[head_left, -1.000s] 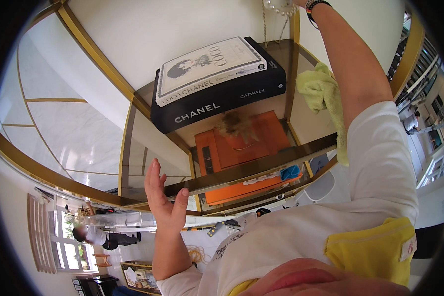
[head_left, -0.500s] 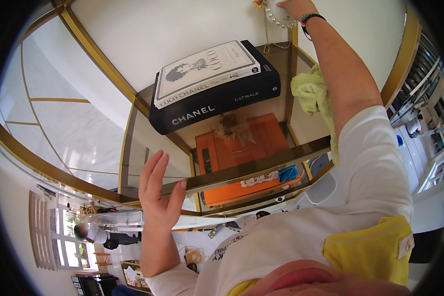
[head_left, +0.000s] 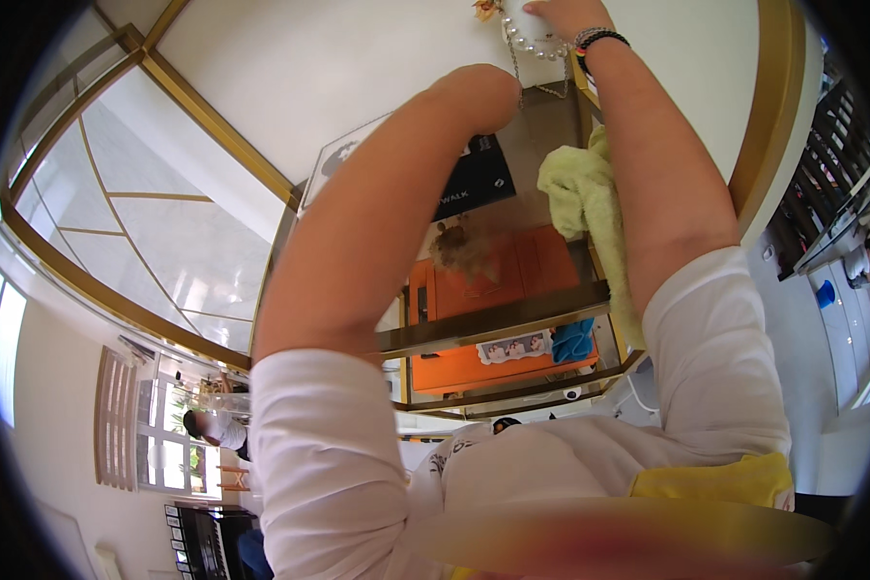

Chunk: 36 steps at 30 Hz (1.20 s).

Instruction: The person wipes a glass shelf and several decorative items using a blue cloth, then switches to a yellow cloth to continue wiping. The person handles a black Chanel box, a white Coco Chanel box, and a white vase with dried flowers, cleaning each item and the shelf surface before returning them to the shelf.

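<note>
My right hand (head_left: 572, 14) reaches to the top edge, its thumb and fingers closed on a white object (head_left: 523, 23) draped with a string of pearls (head_left: 535, 45). A thin metal chain (head_left: 551, 91) hangs below. My left hand (head_left: 493, 97) is raised across the shelf, bent at the wrist, just below the pearls; its fingers are hidden behind it. Beneath my left forearm lie a black book (head_left: 483, 179) and a white book (head_left: 336, 158) stacked on the tinted glass shelf. A light green cloth (head_left: 590, 198) hangs over the shelf's frame beside my right forearm.
Orange boxes (head_left: 541, 271) show through the glass on a lower level, with a dried flower (head_left: 451, 246) above them and a blue cloth (head_left: 572, 340) in front. Gold frame bars (head_left: 217, 126) surround the shelf. Another person (head_left: 217, 429) stands far off at lower left.
My left hand, open at lower left earlier, has swung up and right across the books toward the pearls. My right hand stays at the white object, and the view has shifted slightly.
</note>
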Motion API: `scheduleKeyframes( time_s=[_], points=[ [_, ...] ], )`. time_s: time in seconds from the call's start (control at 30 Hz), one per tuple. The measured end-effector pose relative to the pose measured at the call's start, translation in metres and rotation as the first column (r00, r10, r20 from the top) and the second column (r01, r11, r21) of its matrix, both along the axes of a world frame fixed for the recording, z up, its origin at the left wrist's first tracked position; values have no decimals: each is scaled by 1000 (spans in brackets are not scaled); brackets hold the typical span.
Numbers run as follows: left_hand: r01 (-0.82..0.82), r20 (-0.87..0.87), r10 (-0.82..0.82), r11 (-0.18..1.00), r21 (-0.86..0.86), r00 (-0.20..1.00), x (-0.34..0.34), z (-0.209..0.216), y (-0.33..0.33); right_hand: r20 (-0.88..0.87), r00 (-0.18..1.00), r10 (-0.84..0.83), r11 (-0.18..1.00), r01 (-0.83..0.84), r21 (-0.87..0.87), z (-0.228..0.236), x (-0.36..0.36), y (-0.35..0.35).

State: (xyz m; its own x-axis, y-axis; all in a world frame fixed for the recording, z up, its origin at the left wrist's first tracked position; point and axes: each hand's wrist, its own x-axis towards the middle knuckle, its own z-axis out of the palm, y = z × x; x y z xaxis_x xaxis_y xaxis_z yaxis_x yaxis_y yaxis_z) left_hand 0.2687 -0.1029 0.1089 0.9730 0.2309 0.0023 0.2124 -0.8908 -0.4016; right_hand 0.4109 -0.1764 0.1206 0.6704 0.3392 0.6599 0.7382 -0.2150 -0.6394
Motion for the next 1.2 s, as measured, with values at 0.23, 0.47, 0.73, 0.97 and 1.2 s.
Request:
scheduleKeyframes(
  time_s=[0.23, 0.47, 0.73, 0.97, 1.2],
  points=[
    [46, -47, -50, 994, -97, 998, 95, -49, 33, 36, 999, 32, 996, -34, 77, -1, -1, 3],
    [22, -215, -47, 993, -114, 975, 151, -79, 60, 65, 996, 60, 980, -72, 187, -4, 0, 3],
    [0, -207, -32, 988, -152, 978, 166, -74, 71, -4, 997, -73, 994, 73, 79, -7, 8, 7],
    [-26, -213, -14, 983, -182, 977, 172, -80, 81, 5, 996, -91, 985, 90, 150, -9, 10, 5],
    [-30, -211, -11, 981, -190, 977, 172, -82, 82, 3, 997, -73, 986, 72, 149, -13, 4, 3]
  ],
)
